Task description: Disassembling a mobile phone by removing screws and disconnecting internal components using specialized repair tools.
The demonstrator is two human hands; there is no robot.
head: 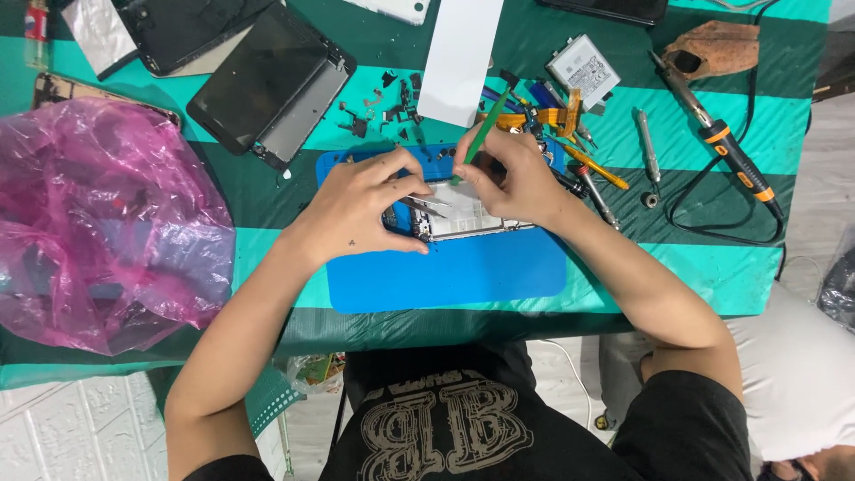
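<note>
While the left hand (361, 209) is pinching metal tweezers (426, 205) between closed fingers, its palm is pressing down on the left end of an opened phone (468, 221). That phone is lying across the upper middle of a blue mat (463, 272), near the mat's far edge. Right hand (515, 183) is gripping a green pry stick (481, 134) with fingers clamped together, the tip meeting the phone's top edge. Bare mat is showing toward the near edge, giving free room below both wrists. Small dark parts (392, 111) and a white card (461, 53) are crowding the far side. Loose screwdrivers (614, 165) and a soldering iron (726, 147) are lying right of the mat on the striped green worktop (712, 267). A pink plastic bag (102, 223) is filling the left edge, well apart from the hands.
</note>
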